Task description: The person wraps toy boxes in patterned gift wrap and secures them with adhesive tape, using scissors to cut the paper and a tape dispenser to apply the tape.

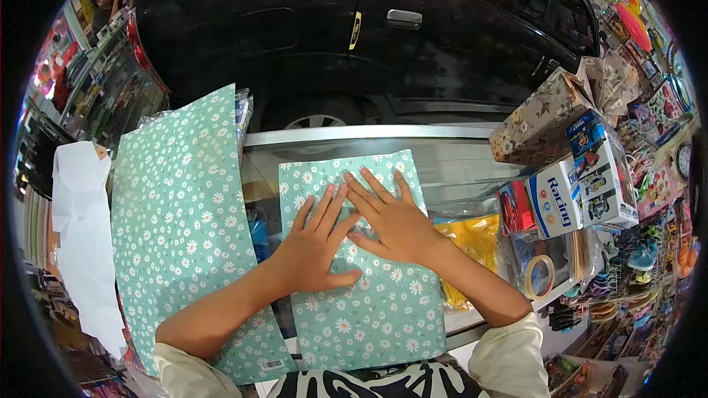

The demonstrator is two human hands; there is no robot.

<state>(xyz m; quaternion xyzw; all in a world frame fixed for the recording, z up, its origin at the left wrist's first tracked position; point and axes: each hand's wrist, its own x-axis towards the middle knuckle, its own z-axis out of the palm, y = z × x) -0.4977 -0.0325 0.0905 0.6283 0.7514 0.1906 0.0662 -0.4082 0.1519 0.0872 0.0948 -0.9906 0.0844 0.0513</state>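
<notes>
Both palms rest on a green daisy-patterned sheet of wrapping paper (pixel 369 324), which lies on the glass counter in front of me. My left hand (pixel 313 243) is flat with fingers spread, its thumb pointing right. Close beside it, my right hand (pixel 391 222) also lies flat and spread, fingers angled up and left, its thumb near the left index finger. Neither holds anything. To the left, a larger daisy-patterned sheet (pixel 181 214) of the same green paper passes under my left forearm, with a barcode label (pixel 271 364) at its lower edge.
White paper (pixel 85 236) lies at the far left. On the right are a roll of tape (pixel 540 277), a yellow plastic-wrapped packet (pixel 472 243), a Racing toy box (pixel 560 199) and a floral box (pixel 542 118). A black car (pixel 295 37) stands beyond the counter's metal edge (pixel 369 132).
</notes>
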